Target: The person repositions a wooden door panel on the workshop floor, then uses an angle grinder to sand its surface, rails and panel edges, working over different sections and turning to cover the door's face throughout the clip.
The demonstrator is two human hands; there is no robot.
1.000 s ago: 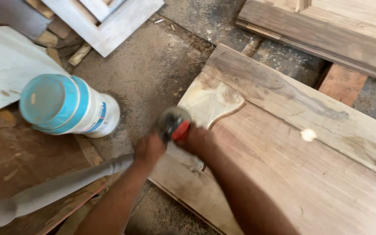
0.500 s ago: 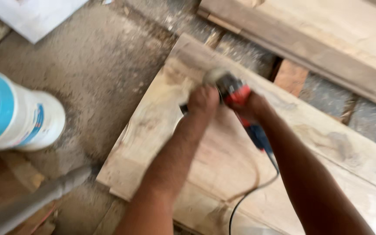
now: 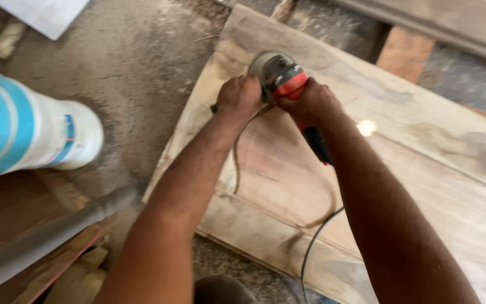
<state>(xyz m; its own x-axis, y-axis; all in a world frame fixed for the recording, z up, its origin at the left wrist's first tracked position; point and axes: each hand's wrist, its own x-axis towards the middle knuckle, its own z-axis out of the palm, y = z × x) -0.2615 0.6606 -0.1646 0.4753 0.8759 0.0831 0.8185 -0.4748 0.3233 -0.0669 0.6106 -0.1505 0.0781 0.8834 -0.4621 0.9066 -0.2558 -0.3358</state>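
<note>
You're in a woodworking shop, pretty clearly. Rough wooden slab (image 3: 400, 169) laid out flat, a corded angle grinder (image 3: 285, 81) on it, dusty concrete floor (image 3: 136, 67) covered in sawdust, more planks (image 3: 451, 22) stacked at the back, offcuts lying around, and a big white-and-blue plastic tub (image 3: 23, 132) off to your left.

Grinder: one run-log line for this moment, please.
left hand: grip on side handle | right hand: grip on angle grinder body | disc end on wooden board | cord trails toward camera
</note>
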